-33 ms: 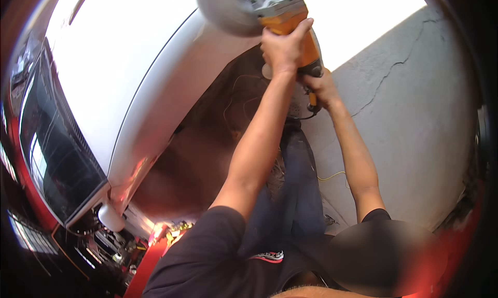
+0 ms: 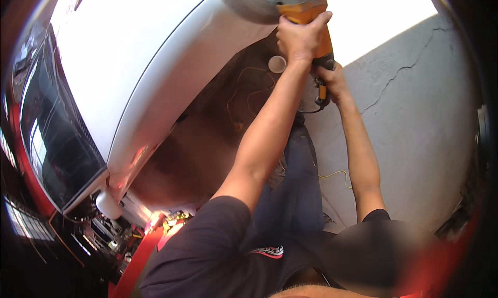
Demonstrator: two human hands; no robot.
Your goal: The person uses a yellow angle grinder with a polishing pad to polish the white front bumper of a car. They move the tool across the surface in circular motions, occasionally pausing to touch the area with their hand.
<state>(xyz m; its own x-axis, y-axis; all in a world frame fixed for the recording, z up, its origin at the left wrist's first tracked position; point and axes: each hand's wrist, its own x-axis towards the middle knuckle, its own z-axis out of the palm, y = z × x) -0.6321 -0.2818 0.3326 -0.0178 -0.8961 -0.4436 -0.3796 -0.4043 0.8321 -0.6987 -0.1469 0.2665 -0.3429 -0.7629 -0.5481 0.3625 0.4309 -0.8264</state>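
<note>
Polisher [image 2: 324, 43], orange, one: disc [image 2: 248, 3] by the car [image 2: 129, 39], contact unclear; left hand [image 2: 301, 37], fingers wrapped round its front; right hand [image 2: 334, 83], fingers round its rear; cup [image 2: 277, 64], pale, beside the car.

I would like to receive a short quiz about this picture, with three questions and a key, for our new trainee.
1. True or false: the left hand and the right hand both hold the tool.
2. Which is nearer to the disc?
A) left hand
B) right hand
3. Fill in: a jagged ___ runs across the grey floor.

Key: 1. True. 2. A. 3. crack.
</note>
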